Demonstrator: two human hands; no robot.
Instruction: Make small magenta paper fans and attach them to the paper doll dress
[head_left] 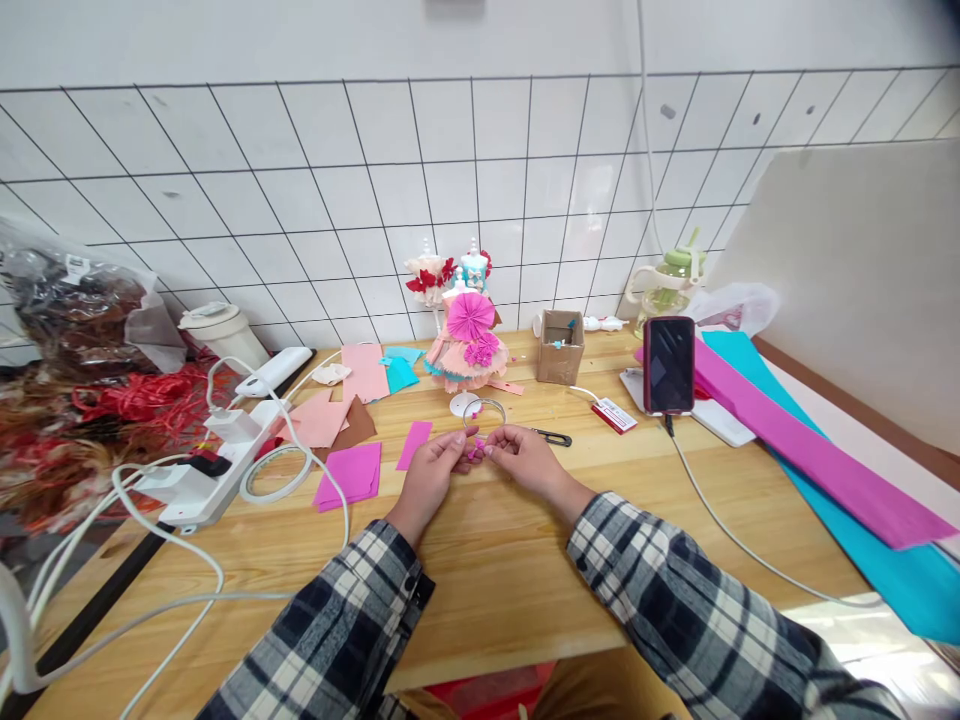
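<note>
Between my fingertips is a small gathered piece of magenta paper (477, 451). My left hand (435, 468) pinches it from the left, and my right hand (523, 458) pinches its right side. Just beyond the fingers lies a ring that looks like a tape roll (495, 404), partly hidden by my hands. A black-handled tool (555, 438) rests beside my right hand, its other end covered. Behind stands a miniature dress form (466, 350) in a ruffled peach paper dress with magenta rosettes. To the left lie a magenta strip (414, 445) and stacked magenta squares (349, 476).
Power strip (225, 490) and looping white cables occupy the left side. Peach paper (365, 372) lies at the back left. A small cardboard box (560, 347), a phone (670, 365) on a stand and long magenta paper (817, 440) are to the right.
</note>
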